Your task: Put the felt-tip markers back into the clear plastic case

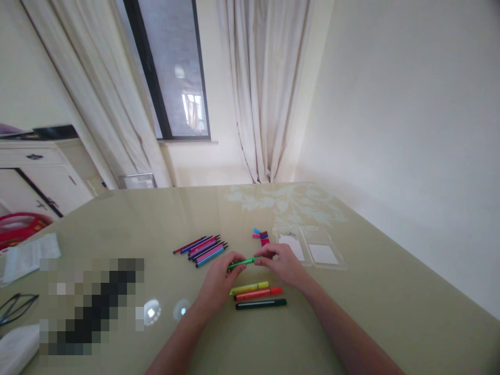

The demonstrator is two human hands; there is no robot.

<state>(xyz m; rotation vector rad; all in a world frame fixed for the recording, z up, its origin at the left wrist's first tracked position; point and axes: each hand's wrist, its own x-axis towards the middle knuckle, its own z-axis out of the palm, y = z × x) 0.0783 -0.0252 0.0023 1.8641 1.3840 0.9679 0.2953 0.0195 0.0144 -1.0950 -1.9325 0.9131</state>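
Note:
A green felt-tip pen [246, 262] is held level above the table between both hands. My left hand [222, 273] is closed round its barrel, while the fingers of my right hand [279, 260] pinch its right end, at the cap. Just below lie three capped pens side by side: a yellow pen [250, 288], a red-orange pen [258, 294] and a dark green pen [261, 304]. Left of my hands, several uncapped pens [205, 249] rest in a slanted row. Several loose caps [261, 235] lie beyond my right hand, partly hidden by it.
An open clear plastic case [341, 266] with white cards lies right of the caps. At the table's left are glasses [17, 308], a pale packet [33, 252] and a blurred-out patch. The table [371, 323] runs along the right wall; curtains and a window stand behind.

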